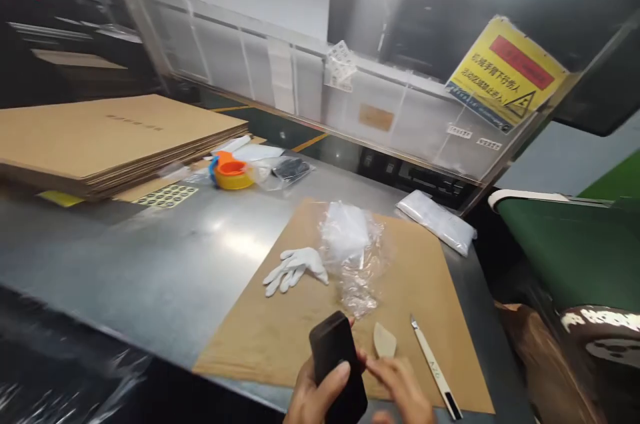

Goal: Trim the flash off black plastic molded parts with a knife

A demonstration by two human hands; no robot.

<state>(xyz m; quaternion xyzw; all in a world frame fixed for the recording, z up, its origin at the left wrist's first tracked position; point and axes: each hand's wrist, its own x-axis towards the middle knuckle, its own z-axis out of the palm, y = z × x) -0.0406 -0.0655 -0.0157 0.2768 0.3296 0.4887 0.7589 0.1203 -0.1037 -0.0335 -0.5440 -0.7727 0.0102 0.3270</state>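
Note:
My left hand (317,397) is closed round a black phone-like handset (335,354), with the thumb lying across its face. Close beside it, my right hand (403,391) has its fingers apart, the fingertips near the handset's right edge. Just beyond those fingers a cream-coloured, rounded flat piece (385,340) rests on the brown paper sheet (280,344). To the right lies a white-handled craft knife (433,364), blade pointing away. A white glove (296,269) and a crumpled clear plastic bag (353,251) sit farther up the sheet.
Stacked cardboard sheets (120,134) occupy the table's left side. Near them are an orange and yellow tape dispenser (233,171) and a sticker sheet (167,196). A folded plastic packet (437,221) lies at the back right. Behind stands a clear panel with a yellow sign (507,74); a green conveyor (575,251) is at right.

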